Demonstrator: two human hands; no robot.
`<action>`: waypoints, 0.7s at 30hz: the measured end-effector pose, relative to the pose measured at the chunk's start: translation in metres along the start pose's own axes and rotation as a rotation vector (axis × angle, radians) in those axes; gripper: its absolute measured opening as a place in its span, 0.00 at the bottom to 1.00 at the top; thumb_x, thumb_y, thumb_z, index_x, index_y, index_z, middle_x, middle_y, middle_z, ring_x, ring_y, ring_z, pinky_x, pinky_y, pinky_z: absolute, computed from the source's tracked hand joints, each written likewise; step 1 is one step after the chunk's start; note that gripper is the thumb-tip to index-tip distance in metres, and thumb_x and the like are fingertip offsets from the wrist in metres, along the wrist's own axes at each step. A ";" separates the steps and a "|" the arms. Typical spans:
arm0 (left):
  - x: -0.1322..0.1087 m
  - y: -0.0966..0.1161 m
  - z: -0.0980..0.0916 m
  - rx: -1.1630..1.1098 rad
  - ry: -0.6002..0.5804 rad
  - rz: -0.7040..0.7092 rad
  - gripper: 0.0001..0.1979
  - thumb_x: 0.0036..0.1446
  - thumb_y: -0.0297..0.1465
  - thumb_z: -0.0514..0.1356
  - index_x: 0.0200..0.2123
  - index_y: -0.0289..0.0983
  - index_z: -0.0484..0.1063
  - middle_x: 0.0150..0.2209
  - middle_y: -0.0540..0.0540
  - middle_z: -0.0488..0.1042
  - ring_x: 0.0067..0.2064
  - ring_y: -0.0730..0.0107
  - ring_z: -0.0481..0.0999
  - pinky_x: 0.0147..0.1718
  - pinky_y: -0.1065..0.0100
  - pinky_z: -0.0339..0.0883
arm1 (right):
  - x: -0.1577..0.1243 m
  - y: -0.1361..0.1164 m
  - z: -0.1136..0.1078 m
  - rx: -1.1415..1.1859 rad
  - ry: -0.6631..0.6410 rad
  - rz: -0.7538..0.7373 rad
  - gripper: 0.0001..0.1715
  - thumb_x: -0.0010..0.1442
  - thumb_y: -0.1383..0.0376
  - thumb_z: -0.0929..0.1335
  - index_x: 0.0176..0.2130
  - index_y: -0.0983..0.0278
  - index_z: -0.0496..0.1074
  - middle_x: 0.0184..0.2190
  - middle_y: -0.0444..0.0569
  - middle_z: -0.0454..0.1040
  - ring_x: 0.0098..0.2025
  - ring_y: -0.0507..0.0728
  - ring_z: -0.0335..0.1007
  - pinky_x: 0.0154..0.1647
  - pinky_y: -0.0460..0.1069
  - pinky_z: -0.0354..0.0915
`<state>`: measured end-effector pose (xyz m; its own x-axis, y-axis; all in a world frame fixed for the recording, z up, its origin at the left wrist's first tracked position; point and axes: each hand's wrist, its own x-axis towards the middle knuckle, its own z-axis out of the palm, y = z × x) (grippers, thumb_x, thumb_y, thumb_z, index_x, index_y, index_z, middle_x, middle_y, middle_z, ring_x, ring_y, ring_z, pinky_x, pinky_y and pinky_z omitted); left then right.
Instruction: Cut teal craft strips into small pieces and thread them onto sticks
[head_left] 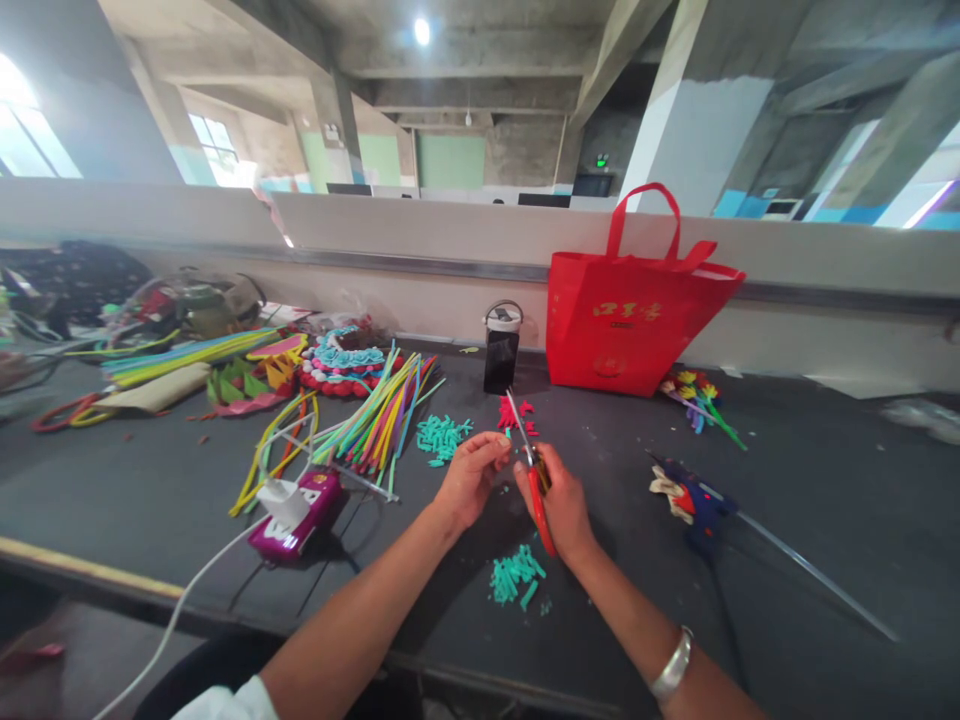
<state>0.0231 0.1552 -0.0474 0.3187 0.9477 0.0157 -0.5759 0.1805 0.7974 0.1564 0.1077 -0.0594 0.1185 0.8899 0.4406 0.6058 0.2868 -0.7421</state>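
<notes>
Dark worktop [825, 450] fills the foreground; clock hours are counted around the two hands at its middle. Nearest, at 5 o'clock, a silver bracelet [675, 665] circles the right wrist. At 6 o'clock lies a loose heap of cut teal pieces [516, 575]. At the centre, the right hand [566, 500] is curled around the orange-red handles of scissors [538, 500], their blades pointing towards 12. The left hand [474, 475] has thumb and fingertips pressed together, pinching a small teal piece [508, 433] just beside the blades.

Towards 9 sits a purple power strip [322, 498] with a white plug [282, 508] in it; at 3, a dark blue glue gun [701, 500] with a clear stick [817, 580] trailing towards 4.

Farther off, a second teal heap [442, 437] and a fan of coloured fuzzy stems [382, 415] lie at 10, a red heap [517, 412] at 12. Behind that, a dark phone-like slab [501, 362] stands before a white-lidded tumbler [503, 320]. Between 1 and 2 rises a red bag [622, 325], a small flower bunch [697, 400] by its base.

Beyond run a pale partition [420, 225], concrete beams and a lit ceiling lamp [422, 31].
</notes>
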 end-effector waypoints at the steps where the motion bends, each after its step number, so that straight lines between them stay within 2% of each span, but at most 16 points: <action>1: 0.001 0.000 0.000 -0.001 0.011 0.012 0.06 0.44 0.31 0.68 0.26 0.35 0.75 0.21 0.53 0.67 0.25 0.79 0.63 0.28 0.74 0.56 | 0.001 0.001 -0.001 0.011 0.023 0.007 0.15 0.61 0.57 0.63 0.46 0.61 0.67 0.30 0.44 0.75 0.29 0.54 0.72 0.32 0.46 0.64; 5: 0.002 0.001 -0.001 0.015 0.016 0.021 0.06 0.45 0.31 0.67 0.25 0.35 0.73 0.20 0.53 0.66 0.24 0.78 0.62 0.28 0.73 0.56 | 0.006 0.004 -0.005 0.069 0.071 0.027 0.16 0.61 0.55 0.64 0.45 0.62 0.67 0.34 0.46 0.76 0.34 0.55 0.73 0.37 0.47 0.66; 11: 0.001 -0.002 0.000 0.092 0.024 0.062 0.05 0.47 0.29 0.65 0.24 0.35 0.72 0.20 0.53 0.65 0.24 0.78 0.61 0.28 0.72 0.55 | 0.006 0.003 -0.004 0.150 0.087 0.029 0.18 0.60 0.55 0.65 0.46 0.63 0.67 0.36 0.48 0.75 0.33 0.55 0.72 0.37 0.48 0.67; 17: 0.002 -0.002 0.000 -0.046 -0.068 0.036 0.07 0.50 0.30 0.63 0.23 0.35 0.69 0.20 0.53 0.64 0.24 0.76 0.63 0.29 0.72 0.57 | 0.003 0.004 0.000 -0.011 -0.009 0.020 0.18 0.58 0.59 0.65 0.49 0.61 0.66 0.30 0.44 0.75 0.31 0.55 0.72 0.34 0.47 0.66; 21: 0.003 -0.001 0.000 -0.093 -0.057 0.036 0.06 0.50 0.30 0.63 0.26 0.35 0.70 0.22 0.52 0.68 0.26 0.75 0.67 0.30 0.71 0.60 | 0.000 0.003 0.004 -0.082 -0.039 -0.079 0.20 0.55 0.63 0.66 0.49 0.59 0.66 0.39 0.47 0.76 0.40 0.58 0.73 0.41 0.49 0.66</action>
<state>0.0250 0.1576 -0.0482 0.3371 0.9380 0.0800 -0.6542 0.1723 0.7364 0.1548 0.1102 -0.0639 0.0379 0.8792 0.4750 0.6749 0.3281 -0.6610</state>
